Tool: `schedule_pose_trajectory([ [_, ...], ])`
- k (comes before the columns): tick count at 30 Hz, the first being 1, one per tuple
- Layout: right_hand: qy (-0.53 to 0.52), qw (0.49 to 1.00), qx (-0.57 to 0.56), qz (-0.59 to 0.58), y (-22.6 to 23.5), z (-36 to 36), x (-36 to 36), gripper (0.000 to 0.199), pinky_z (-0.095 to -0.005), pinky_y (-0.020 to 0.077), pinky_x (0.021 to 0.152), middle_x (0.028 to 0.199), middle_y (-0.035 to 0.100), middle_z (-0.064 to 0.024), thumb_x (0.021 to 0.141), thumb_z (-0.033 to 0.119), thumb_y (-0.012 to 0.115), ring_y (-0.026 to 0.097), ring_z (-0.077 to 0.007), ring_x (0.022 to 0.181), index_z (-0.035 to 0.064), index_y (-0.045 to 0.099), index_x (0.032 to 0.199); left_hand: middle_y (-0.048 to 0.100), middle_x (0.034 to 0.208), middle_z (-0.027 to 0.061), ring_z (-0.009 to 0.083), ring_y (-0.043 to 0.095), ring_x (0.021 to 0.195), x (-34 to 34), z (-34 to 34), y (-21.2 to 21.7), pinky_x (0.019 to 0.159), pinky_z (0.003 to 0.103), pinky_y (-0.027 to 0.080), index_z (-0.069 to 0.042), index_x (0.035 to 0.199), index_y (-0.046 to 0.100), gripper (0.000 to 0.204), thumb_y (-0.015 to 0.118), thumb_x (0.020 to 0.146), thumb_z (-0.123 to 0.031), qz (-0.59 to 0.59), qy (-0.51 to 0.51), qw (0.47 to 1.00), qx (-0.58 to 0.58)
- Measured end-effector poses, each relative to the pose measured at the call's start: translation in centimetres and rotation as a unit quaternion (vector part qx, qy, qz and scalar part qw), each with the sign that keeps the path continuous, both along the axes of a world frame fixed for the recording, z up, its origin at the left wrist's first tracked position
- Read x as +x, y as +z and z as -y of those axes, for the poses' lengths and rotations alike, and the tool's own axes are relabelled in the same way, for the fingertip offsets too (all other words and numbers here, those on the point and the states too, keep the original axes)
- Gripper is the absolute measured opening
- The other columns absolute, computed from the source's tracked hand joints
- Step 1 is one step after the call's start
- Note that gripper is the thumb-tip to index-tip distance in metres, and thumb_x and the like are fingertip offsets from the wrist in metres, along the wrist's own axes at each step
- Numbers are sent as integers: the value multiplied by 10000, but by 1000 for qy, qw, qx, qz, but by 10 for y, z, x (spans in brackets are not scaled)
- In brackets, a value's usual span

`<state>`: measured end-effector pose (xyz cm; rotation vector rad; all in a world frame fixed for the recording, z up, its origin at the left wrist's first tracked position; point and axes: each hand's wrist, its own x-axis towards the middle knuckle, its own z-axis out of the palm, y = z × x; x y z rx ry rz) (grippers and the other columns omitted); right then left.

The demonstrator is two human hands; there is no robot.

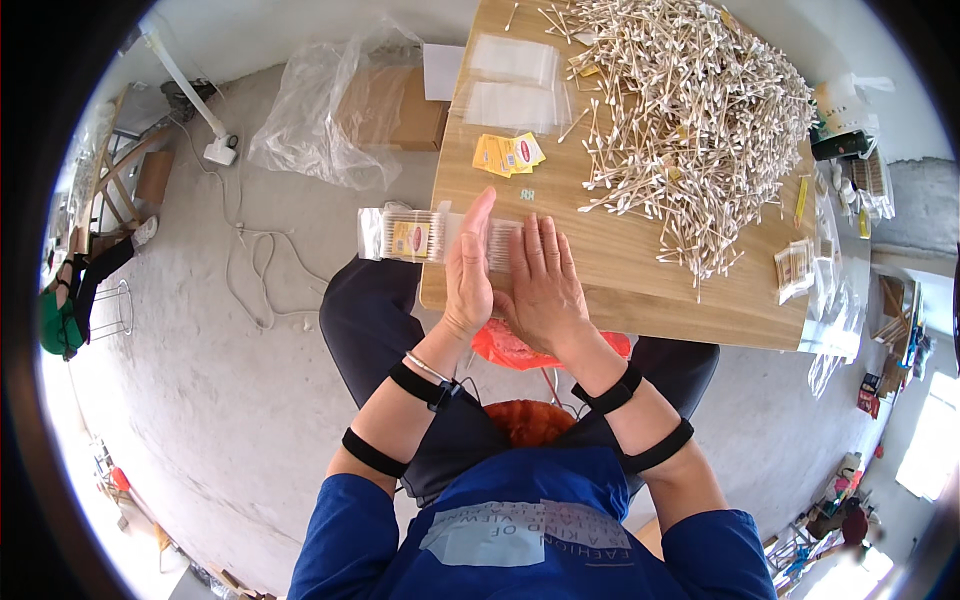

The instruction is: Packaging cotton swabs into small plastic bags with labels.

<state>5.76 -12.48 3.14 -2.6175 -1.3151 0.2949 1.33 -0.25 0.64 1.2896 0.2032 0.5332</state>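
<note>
At the table's near left corner, my left hand (468,275) stands on its edge, fingers stretched out and pointing away from me. Beside it my right hand (548,280) lies flat with straight fingers, its fingertips at a row of cotton swabs (503,245) between the two hands. Part of that row is hidden under the right hand. Just left of my left hand, a clear bag of cotton swabs (425,237) with a yellow label card overhangs the table's left edge. Neither hand is closed around anything.
A large heap of loose cotton swabs (690,120) covers the table's far right. Clear bags (515,85) and yellow label cards (507,153) lie farther left on the wooden table (640,295). A filled packet (794,268) sits at the right edge. A red bag (510,347) hangs below the front edge.
</note>
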Motion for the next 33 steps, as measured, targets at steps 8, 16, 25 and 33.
schedule_pose_trajectory([
  [8,2,999,44,-25,0,-1,3,728,-473,88,1186,1525,183,-287,944,400,417,103,-412,1447,-98,233,1443,317,1501,191,280,256,1420,0,-3,0,1170,382,172,61,1440,298,672,239,1033,-470,3,-4,1000,15],
  [16,-119,876,389,-261,-7,-2,21,700,-442,88,1180,1565,82,-253,1000,368,337,53,-398,1458,-57,77,1492,303,1501,179,265,251,1418,-1,-4,8,1169,361,158,54,1447,284,708,270,1019,-510,-3,-4,998,-67],
  [25,-92,881,391,-248,-12,-12,14,613,-420,96,1178,1574,99,-229,989,181,357,51,-383,1462,-53,104,1495,294,1520,150,243,233,1433,-3,-5,6,1181,368,145,20,1455,283,621,258,1038,-439,-4,-23,998,-58],
  [33,6,986,168,19,5,3,59,525,-458,216,1152,1425,438,-193,949,211,488,295,-359,1397,-49,374,1391,337,1496,148,243,293,1410,-3,2,0,1181,370,195,23,1418,339,538,316,1047,-366,9,56,989,-138],
])
